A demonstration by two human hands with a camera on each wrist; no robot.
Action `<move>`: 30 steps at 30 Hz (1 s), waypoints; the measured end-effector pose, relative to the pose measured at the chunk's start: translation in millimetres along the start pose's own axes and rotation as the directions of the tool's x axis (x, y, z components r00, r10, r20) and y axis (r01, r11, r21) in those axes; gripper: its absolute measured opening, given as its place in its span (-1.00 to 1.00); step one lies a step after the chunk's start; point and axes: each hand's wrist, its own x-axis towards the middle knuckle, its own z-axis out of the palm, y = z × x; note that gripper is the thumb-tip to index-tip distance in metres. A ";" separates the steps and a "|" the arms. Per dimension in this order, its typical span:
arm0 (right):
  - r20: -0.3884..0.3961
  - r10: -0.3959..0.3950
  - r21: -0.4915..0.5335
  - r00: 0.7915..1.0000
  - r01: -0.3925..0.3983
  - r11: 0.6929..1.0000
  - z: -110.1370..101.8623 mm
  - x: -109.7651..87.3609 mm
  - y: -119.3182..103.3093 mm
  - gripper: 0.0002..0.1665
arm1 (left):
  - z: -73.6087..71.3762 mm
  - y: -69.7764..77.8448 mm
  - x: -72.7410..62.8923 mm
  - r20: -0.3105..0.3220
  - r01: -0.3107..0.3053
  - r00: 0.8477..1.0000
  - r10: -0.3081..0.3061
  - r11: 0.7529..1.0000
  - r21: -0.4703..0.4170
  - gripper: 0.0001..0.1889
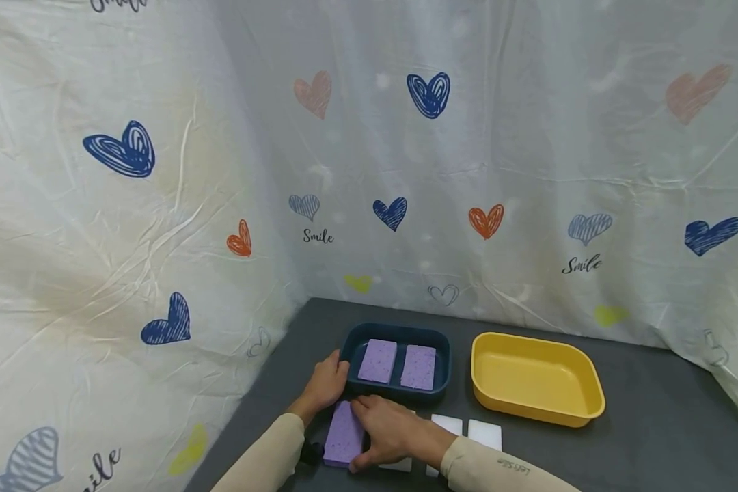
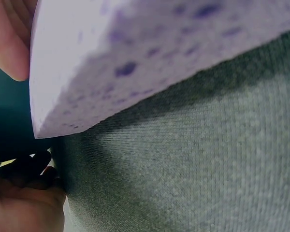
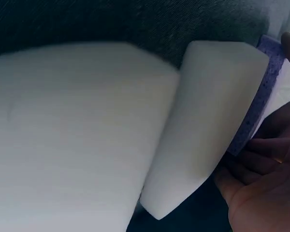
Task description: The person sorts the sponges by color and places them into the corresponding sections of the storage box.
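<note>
My left hand [image 1: 327, 381] grips the left side of a dark blue tray [image 1: 400, 395], fingers at its rim. Inside the tray two purple sponges [image 1: 378, 361] lie side by side. In front of it is a third, speckled purple sponge [image 1: 343, 437], held by my right hand [image 1: 389, 429] with the thumb at the near end and the fingers at the far end. The right wrist view shows this purple sponge [image 3: 261, 92] between thumb and curled fingers, beyond a white sponge [image 3: 208, 106]. In the left wrist view the purple sponge [image 2: 135, 63] looms close above the grey cloth.
A yellow tray [image 1: 535, 376] with nothing in it stands right of the blue one. White sponges [image 1: 484, 434] lie in a row along the near side, partly covered by my right hand and sleeve. A white curtain [image 1: 369, 150] with printed hearts hangs behind the grey tabletop [image 1: 652, 396].
</note>
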 end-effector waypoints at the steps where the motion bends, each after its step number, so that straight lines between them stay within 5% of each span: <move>1: 0.001 0.003 0.005 1.000 -0.003 1.000 0.3 0.5 -0.1 0.27 | 2.4 -4.5 3.4 0.001 0.004 1.000 -0.004 1.000 0.000 -0.58; 3: 0.009 0.012 0.018 1.000 -0.013 1.000 -0.6 1.2 -0.6 0.30 | 7.2 -13.1 10.4 -0.003 0.021 1.000 -0.021 1.000 0.010 -0.58; 8: 0.028 0.041 0.051 0.999 -0.042 0.998 -0.7 2.7 -1.6 0.32 | 6.6 -8.3 11.0 -0.009 0.069 0.998 -0.069 0.998 -0.006 -0.54; 16: 0.016 0.041 0.085 0.999 -0.042 0.995 2.0 2.3 -2.2 0.27 | 5.3 -6.8 9.0 -0.003 0.060 0.998 -0.060 0.998 -0.006 -0.53; 24: 0.019 0.012 0.097 1.000 -0.014 0.995 4.7 -0.2 4.1 0.24 | -14.5 33.1 -14.2 0.001 0.029 1.000 -0.029 0.999 -0.028 -0.53; 30: 0.002 -0.015 0.097 1.000 0.015 0.995 -1.8 -9.5 6.7 0.22 | -3.4 11.0 -3.8 0.012 0.060 0.998 -0.060 0.998 -0.005 -0.53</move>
